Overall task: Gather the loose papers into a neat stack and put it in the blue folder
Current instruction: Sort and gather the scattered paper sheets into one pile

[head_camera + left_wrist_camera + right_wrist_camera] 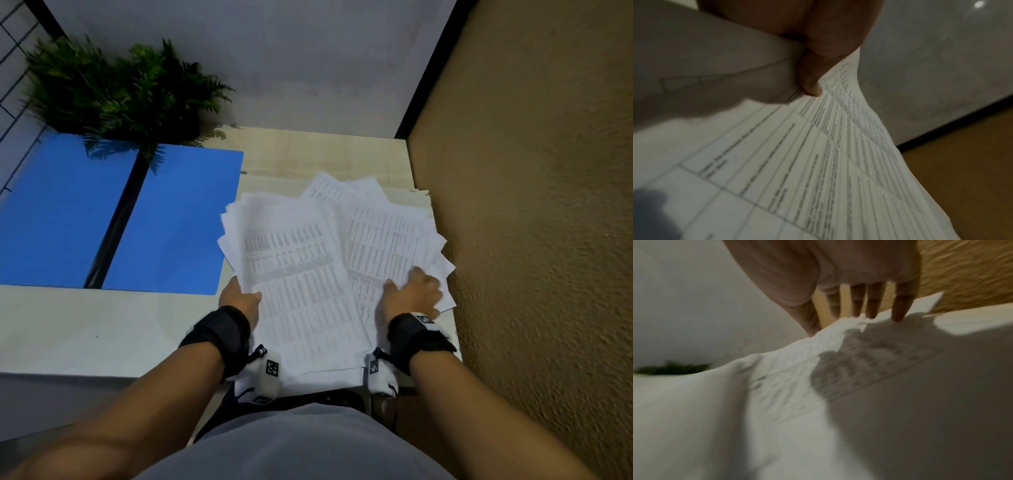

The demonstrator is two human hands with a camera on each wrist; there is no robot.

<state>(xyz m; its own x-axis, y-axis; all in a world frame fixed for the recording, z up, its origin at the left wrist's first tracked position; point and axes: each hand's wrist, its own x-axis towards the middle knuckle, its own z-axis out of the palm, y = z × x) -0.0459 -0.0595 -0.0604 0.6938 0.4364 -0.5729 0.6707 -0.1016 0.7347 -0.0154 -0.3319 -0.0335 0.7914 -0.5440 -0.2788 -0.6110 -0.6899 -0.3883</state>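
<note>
The left hand [241, 298] pinches the left edge of a sheaf of printed papers [301, 274], the thumb [810, 81] pressed on the top sheet and the other fingers hidden beneath. In the left wrist view the gripped sheets curve upward from the pinch, their table lines running away from the camera. The right hand [412, 291] lies flat on the right part of the pile with its fingers [900, 308] straight and slightly spread, tips touching the far sheets; it holds nothing.

The papers are fanned unevenly, their corners sticking out at several angles. Their long axis runs roughly from the person's body toward the far wall, the left bundle leaning a little left and the right one a little right. They cover the right side of the pale bench [85, 329], reaching its near edge and lying close to the tan wall [531, 205].

The blue folder [181, 219] lies open and flat on the bench just left of the papers, its dark spine running diagonally. A green fern [113, 89] stands behind the folder, its fronds overhanging the far edge.
</note>
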